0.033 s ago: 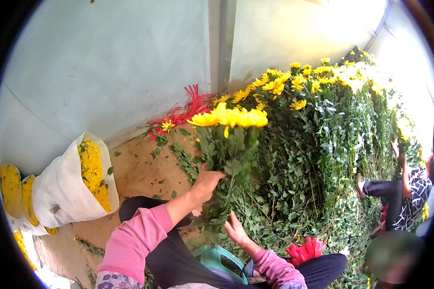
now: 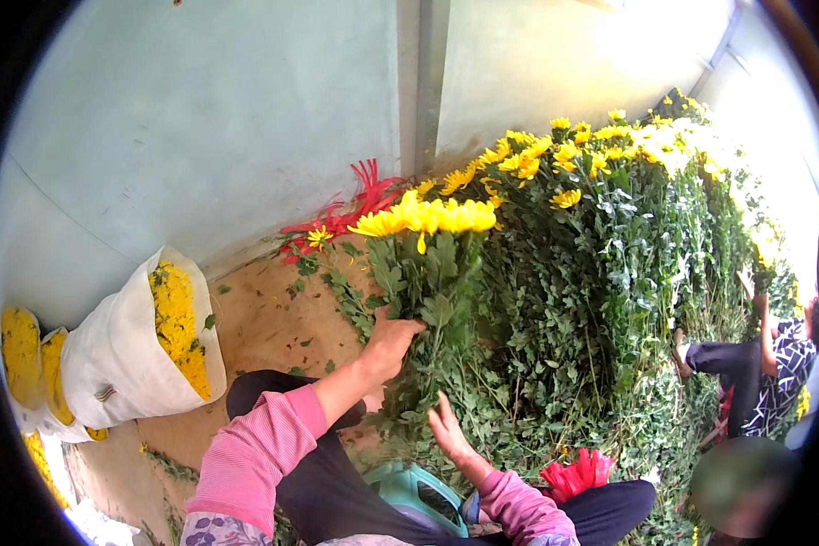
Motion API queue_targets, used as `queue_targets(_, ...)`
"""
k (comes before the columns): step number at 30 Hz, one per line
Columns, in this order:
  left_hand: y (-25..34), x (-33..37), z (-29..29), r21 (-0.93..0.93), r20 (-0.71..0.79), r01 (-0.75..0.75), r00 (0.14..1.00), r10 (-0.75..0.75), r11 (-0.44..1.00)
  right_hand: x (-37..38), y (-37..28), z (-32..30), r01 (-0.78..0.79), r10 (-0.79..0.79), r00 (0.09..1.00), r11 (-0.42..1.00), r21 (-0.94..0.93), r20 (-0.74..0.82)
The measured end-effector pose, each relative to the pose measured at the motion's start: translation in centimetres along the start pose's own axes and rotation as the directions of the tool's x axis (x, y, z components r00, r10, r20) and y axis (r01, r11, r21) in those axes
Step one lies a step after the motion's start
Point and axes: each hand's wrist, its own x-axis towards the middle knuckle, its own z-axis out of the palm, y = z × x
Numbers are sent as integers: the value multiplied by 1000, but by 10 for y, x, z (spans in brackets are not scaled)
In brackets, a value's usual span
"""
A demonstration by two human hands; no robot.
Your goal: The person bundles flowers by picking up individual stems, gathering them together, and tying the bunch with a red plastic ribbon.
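Observation:
My left hand [image 2: 389,348] is closed around the stems of an upright bunch of yellow chrysanthemums [image 2: 426,217]. Its flower heads sit level at the top, above dark green leaves. Below and right of that grip, beside the lower stems, my right hand [image 2: 450,432] has its fingers stretched out and holds nothing. The ends of the bunch's stems are lost among other greenery. A long heap of cut chrysanthemums [image 2: 591,273] fills the space right of the bunch.
White sacks [image 2: 123,355] of yellow flower heads stand at left. Red strips [image 2: 364,205] lie by the wall, and a red bundle [image 2: 578,473] rests near my leg. A teal plastic stool [image 2: 414,491] is below me. Another person [image 2: 764,355] sits at far right.
The bunch's flower heads have shifted slightly left. My right hand has moved a little, its fingers still extended. My left hand keeps its grip.

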Motion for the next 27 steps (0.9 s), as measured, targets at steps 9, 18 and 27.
queue_targets(9,67,4,-37,-918,183,314,877,-445,242,37,-77,15,60,-60,998,995,74,6)
queue_targets(18,54,-90,-117,-845,-418,-80,714,-561,529,51,-78,34,91,-135,934,985,144,330)
queue_targets(27,69,-73,-118,-808,-480,-120,702,-526,577,119,118,-50,-290,206,957,612,-735,-206)
